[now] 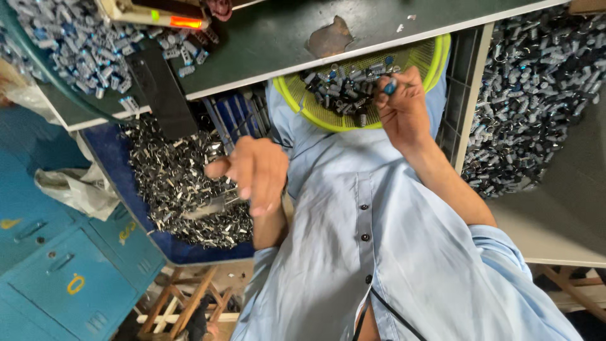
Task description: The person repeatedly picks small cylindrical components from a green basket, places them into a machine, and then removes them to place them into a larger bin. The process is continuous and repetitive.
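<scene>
A small blue-and-silver cylindrical part (390,86) sits pinched in the fingertips of 1 hand in the upper middle of the frame, right at the edge of the yellow mesh basket (435,60), which holds a heap of like parts and rests against the person's light blue shirt (379,252). That hand, taken from the sleeves to be the right hand (404,110), is closed on the part, whose long axis looks roughly upright in the picture, though it is too small to be sure. The left hand (255,173), at centre left and lower in the frame, is well apart from the basket; its fingers are loosely curled and it hangs over the blue tray (120,164) heaped with small silver metal clips (183,189), seeming to hold 1 or 2 of them, which blur makes uncertain. So the part lies up and to the right of the left hand, with the right hand far nearer. The dark green counter (278,31) crosses the top, carrying more blue-and-silver parts at the upper left (76,44); another pile fills the upper right (543,95).
</scene>
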